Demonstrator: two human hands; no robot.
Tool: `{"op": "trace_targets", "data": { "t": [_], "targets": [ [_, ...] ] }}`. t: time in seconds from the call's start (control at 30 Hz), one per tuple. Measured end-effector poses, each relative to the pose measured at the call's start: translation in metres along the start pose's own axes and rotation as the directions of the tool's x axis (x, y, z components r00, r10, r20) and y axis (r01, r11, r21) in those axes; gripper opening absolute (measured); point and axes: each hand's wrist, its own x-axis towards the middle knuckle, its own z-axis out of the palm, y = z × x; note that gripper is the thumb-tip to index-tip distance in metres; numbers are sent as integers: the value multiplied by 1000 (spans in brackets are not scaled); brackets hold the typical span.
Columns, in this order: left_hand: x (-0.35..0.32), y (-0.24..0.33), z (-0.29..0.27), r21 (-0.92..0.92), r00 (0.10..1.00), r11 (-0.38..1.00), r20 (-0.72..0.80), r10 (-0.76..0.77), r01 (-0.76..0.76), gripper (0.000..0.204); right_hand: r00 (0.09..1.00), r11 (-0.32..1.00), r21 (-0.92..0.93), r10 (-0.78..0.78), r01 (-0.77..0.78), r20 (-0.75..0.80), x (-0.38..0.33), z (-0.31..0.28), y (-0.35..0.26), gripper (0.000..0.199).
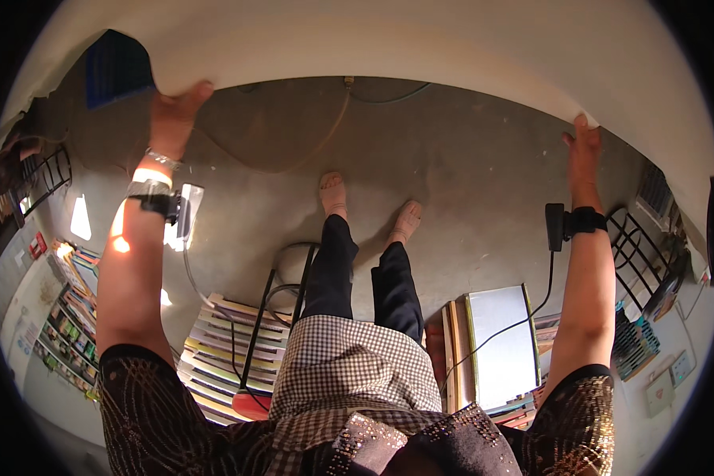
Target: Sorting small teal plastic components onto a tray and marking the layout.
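A large cream cloth (420, 40) spans the upper part of the head view, its near edge curving across from left to right. My left hand (174, 119) grips this edge at the left, thumb on the near side and the other fingers mostly hidden by the cloth. At the right, my right hand (585, 147) holds the same edge pinched at the fingertips. Both arms reach forward, wide apart. Left of my left hand, the cloth dips and hangs in a loose fold. A strap with a small device (189, 210) sits on my left wrist, and a similar black device (556, 226) on my right.
A thin hose (325, 143) lies on the grey floor (468, 174) beyond my feet. Close behind me are stacked slatted frames (214, 349), a black metal stand (262, 325) and a white framed panel (502, 345). Black wire racks (639, 254) stand at the right. A blue object (115, 71) shows far left.
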Motion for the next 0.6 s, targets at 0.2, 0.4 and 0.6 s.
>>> {"op": "trace_targets", "data": {
  "t": [0.2,0.4,0.6],
  "targets": [
    [41,-25,-3,210,998,976,29,-63,55,50,988,983,120,-133,141,-76,-45,8,21,51],
    [9,-11,7,10,989,989,-11,-148,149,46,999,999,-1,52,-52,-15,-12,1,40,58],
    [13,-56,5,83,998,996,65,-23,18,46,990,988,78,139,-136,-37,-18,25,26,59]
  ]
}}
